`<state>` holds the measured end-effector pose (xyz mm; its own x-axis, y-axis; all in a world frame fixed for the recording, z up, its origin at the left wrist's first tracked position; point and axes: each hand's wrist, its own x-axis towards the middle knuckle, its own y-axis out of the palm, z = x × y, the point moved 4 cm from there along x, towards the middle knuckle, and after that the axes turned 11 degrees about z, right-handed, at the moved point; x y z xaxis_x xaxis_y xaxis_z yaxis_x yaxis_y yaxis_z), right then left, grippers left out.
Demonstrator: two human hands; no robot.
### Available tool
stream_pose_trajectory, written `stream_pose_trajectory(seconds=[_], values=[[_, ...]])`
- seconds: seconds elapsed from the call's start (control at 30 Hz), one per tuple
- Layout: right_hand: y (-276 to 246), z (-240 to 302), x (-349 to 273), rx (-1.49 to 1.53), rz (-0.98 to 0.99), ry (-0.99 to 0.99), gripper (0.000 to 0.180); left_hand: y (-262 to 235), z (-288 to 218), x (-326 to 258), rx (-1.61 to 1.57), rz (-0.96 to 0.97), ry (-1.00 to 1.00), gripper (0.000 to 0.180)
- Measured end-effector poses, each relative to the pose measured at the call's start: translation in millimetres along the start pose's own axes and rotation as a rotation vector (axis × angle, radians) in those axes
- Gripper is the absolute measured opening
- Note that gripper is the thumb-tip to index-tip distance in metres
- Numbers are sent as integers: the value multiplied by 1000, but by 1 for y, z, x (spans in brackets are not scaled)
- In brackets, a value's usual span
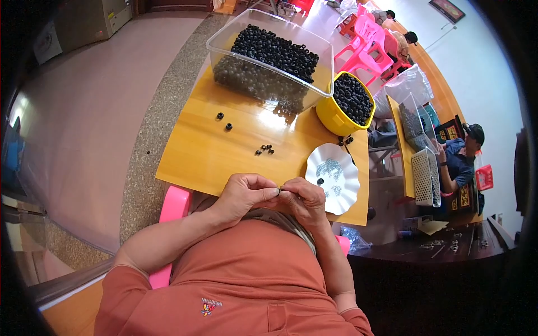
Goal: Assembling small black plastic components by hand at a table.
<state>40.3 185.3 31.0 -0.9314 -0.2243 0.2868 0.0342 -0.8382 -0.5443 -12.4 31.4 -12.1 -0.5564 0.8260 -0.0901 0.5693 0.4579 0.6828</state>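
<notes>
My left hand (242, 196) and my right hand (306, 203) meet at the table's near edge, thumbs and fingertips pinched together. Between them is a small dark piece (279, 191), mostly hidden by the fingers; its kind cannot be made out. Just right of my right hand sits a white scalloped plate (351, 193) with many tiny silvery-grey pieces (329, 169) and one black round part (320, 181). Beyond my hands lie several small dark pieces (265, 150) in a cluster. Farther left are two black ring-like parts (220, 116), apart from each other.
A clear plastic bin (269, 59) of black ring-like parts stands at the wooden table's (196, 145) far side. Beside it is a yellow tub (333, 119) of small black parts. Pink chairs (370, 45) and a seated person (462, 159) with a white basket (426, 178) are to the right.
</notes>
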Motion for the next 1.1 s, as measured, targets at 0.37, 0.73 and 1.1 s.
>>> stream_pose_trajectory(seconds=[0.37, 0.73, 1.1], values=[[-1, -6, -3, 154, 10, 8, 11, 1, 1, 0, 47, 36, -27, 13], [2, -9, -5, 275, 50, 55, 12, 0, 1, 0, 24, 29, -10, 12], [2, -10, -4, 308, 105, 188, 8, 0, 2, 1, 12, 39, 15, 12]])
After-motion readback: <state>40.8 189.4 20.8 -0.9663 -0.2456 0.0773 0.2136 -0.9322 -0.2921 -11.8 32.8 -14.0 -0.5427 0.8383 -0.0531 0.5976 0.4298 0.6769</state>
